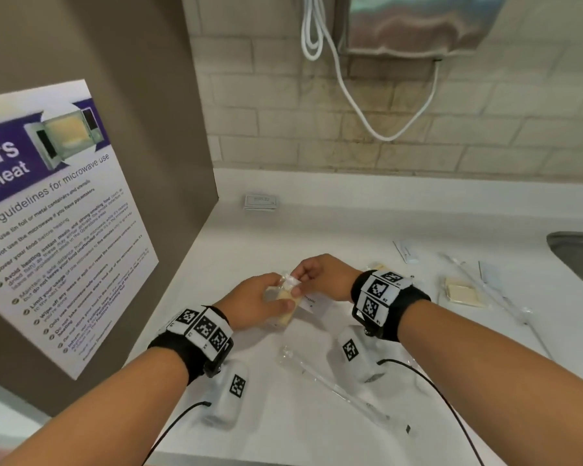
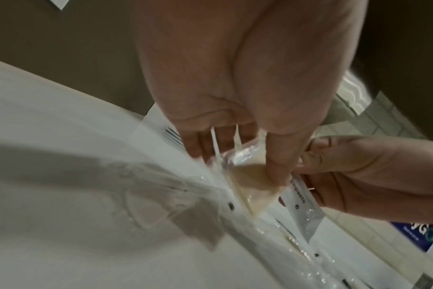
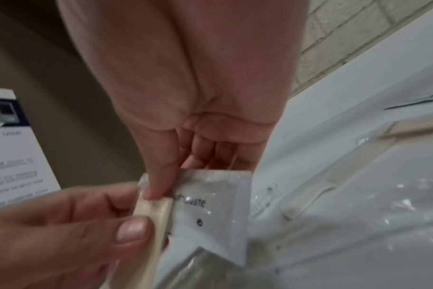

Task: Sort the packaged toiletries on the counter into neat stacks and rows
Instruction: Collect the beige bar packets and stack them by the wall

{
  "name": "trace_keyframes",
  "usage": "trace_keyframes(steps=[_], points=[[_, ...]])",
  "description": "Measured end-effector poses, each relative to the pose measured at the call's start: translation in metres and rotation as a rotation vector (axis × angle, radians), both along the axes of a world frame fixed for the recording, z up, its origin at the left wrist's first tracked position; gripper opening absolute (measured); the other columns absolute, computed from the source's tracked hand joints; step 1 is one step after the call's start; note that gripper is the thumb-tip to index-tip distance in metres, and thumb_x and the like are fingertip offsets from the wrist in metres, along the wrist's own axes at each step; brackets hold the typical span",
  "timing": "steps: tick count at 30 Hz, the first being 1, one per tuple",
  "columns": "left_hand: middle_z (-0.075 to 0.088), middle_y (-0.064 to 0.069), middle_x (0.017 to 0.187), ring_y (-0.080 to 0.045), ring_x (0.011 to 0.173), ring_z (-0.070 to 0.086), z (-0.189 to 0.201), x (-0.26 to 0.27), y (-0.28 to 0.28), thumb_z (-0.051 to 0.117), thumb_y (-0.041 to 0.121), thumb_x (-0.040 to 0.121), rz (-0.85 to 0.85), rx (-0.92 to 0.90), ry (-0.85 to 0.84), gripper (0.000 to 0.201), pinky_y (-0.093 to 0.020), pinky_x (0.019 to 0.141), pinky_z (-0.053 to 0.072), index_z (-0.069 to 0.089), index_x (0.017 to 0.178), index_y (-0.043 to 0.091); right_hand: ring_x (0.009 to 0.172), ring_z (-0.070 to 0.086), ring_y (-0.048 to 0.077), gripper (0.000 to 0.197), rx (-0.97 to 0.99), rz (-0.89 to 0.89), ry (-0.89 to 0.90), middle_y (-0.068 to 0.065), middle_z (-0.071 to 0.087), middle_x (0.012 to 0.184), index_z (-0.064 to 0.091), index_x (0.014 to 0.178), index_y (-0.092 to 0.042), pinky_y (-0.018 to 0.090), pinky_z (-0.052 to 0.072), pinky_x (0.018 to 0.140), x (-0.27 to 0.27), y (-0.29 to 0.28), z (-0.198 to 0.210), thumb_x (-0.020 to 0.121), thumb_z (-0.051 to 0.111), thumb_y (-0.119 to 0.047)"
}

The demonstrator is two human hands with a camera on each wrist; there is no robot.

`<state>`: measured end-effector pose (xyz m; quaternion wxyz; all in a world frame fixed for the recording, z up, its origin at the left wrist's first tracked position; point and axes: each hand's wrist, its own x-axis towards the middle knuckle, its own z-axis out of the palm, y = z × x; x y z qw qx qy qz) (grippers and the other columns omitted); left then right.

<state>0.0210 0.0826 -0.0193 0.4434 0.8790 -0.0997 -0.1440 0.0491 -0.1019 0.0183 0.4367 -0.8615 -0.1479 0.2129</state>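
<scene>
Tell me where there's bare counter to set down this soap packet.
Bare counter lies between the white card stack and both hands. Crowded: right toward the sink with soap packets, and below the wrists, wrapped toothbrush.

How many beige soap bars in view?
3: one soap bar held by left hand and right hand; one far right on the counter; one peeking behind the right wrist. More may be hidden.

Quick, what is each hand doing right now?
Left hand: grips the cream soap packet between thumb and fingers.
Right hand: pinches the clear top edge of the same packet.
</scene>
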Motion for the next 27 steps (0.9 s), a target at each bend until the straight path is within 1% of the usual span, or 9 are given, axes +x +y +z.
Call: trace_keyframes(steps=[3, 6, 10, 13, 18, 20, 23, 25, 27], points=[[0.068, -0.008, 0.094, -0.017, 0.087, 0.063, 0.009, -0.003, -0.01, 0.059, 0.019, 0.093, -0.021, -0.241, 0.096, 0.013, -0.036, 0.08, 0.049, 0.059, 0.105, 0.015, 0.059, 0.052, 0.0, 0.012, 0.054, -0.042, -0.002, -0.008, 0.062, 0.075, 0.064, 0.084, -0.02, 0.006, 0.038, 0.049, 0.003, -0.009, 0.011, 0.081, 0.073, -0.013], [0.072, -0.014, 0.101, -0.023, 0.093, 0.069, 0.014, -0.001, -0.018, 0.055, 0.013, 0.095, -0.008, -0.316, 0.114, 0.015, -0.044, 0.086, 0.053, 0.058, 0.11, 0.013, 0.06, 0.05, 0.004, 0.011, 0.033, -0.052, -0.018, -0.006, 0.058, 0.077, 0.064, 0.091, -0.016, 0.009, 0.037, 0.046, 0.003, -0.018, 0.014, 0.083, 0.071, -0.014], [0.072, -0.015, 0.102, -0.022, 0.083, 0.071, 0.019, 0.005, -0.024, 0.05, 0.01, 0.097, 0.1, -0.402, 0.151, 0.015, -0.029, 0.065, 0.058, 0.054, 0.112, 0.01, 0.068, 0.049, 0.013, 0.021, -0.034, -0.117, -0.009, -0.004, 0.051, 0.077, 0.062, 0.102, -0.007, 0.015, 0.041, 0.056, 0.001, -0.039, 0.013, 0.083, 0.071, -0.009], [0.072, -0.014, 0.102, -0.022, 0.086, 0.071, 0.019, 0.012, -0.027, 0.049, 0.011, 0.098, 0.156, -0.431, 0.142, 0.01, -0.029, 0.068, 0.055, 0.053, 0.107, 0.013, 0.076, 0.053, 0.016, 0.017, -0.139, -0.164, -0.017, -0.002, 0.055, 0.084, 0.061, 0.103, -0.006, 0.022, 0.044, 0.069, -0.001, -0.057, 0.008, 0.086, 0.064, -0.011], [0.072, -0.012, 0.101, -0.024, 0.089, 0.072, 0.019, 0.019, -0.042, 0.049, 0.011, 0.097, 0.144, -0.423, 0.159, 0.01, -0.026, 0.065, 0.053, 0.053, 0.106, 0.013, 0.057, 0.044, 0.011, 0.019, -0.177, -0.263, 0.122, -0.006, 0.048, 0.064, 0.052, 0.083, -0.02, 0.018, 0.035, 0.052, -0.016, -0.077, 0.005, 0.092, 0.04, -0.008], [0.072, -0.012, 0.098, -0.022, 0.083, 0.072, 0.018, 0.02, -0.05, 0.049, 0.01, 0.097, 0.117, -0.422, 0.185, 0.013, -0.024, 0.062, 0.055, 0.051, 0.11, 0.01, 0.06, 0.045, 0.007, 0.011, -0.224, -0.246, 0.171, -0.009, 0.05, 0.068, 0.051, 0.082, -0.017, 0.016, 0.036, 0.053, -0.028, -0.081, 0.002, 0.093, 0.046, -0.019], [0.071, -0.014, 0.098, -0.023, 0.081, 0.07, 0.016, 0.021, -0.062, 0.049, 0.009, 0.096, 0.095, -0.427, 0.198, 0.015, -0.022, 0.061, 0.055, 0.049, 0.111, 0.008, 0.081, 0.054, 0.01, 0.046, -0.475, -0.1, 0.172, -0.009, 0.056, 0.091, 0.054, 0.104, -0.02, 0.023, 0.045, 0.069, -0.046, -0.088, -0.006, 0.071, 0.075, -0.045], [0.071, -0.015, 0.1, -0.025, 0.085, 0.069, 0.014, 0.022, -0.068, 0.05, 0.009, 0.096, 0.084, -0.425, 0.2, 0.012, -0.021, 0.061, 0.054, 0.05, 0.108, 0.01, 0.103, 0.055, 0.016, 0.066, -0.591, -0.002, 0.149, -0.007, 0.056, 0.11, 0.052, 0.117, -0.025, 0.029, 0.047, 0.088, -0.054, -0.088, -0.012, 0.062, 0.085, -0.039], [0.071, -0.015, 0.101, -0.025, 0.087, 0.07, 0.012, 0.022, -0.073, 0.05, 0.01, 0.096, 0.074, -0.416, 0.199, 0.009, -0.022, 0.062, 0.054, 0.051, 0.105, 0.012, 0.111, 0.052, 0.018, 0.075, -0.598, 0.029, 0.118, -0.005, 0.055, 0.115, 0.05, 0.128, -0.022, 0.026, 0.042, 0.091, -0.059, -0.088, -0.015, 0.063, 0.086, -0.027]])
